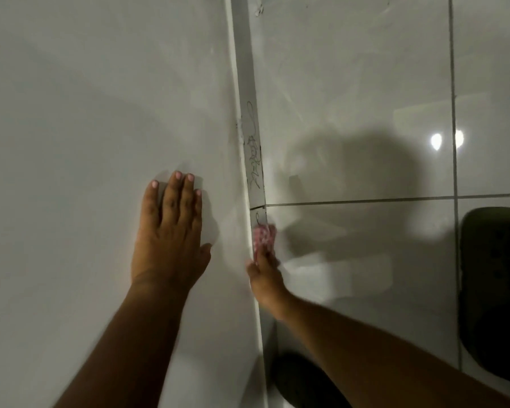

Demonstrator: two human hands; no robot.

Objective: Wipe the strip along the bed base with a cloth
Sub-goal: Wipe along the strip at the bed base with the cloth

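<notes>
A narrow pale strip [249, 119] runs from the top centre down between the white bed surface [86, 113] and the tiled floor; dark scribbles mark its middle. My right hand [264, 275] is blurred and holds a pink-and-white cloth [265, 235] pressed against the strip just below a joint in it. My left hand [170, 231] lies flat on the white bed surface, fingers spread, about a hand's width left of the strip, holding nothing.
Glossy grey floor tiles [365, 83] with dark grout lines fill the right side and reflect two lights. A dark rounded object [495, 278] sits at the right edge, another dark shape [301, 381] at the bottom centre.
</notes>
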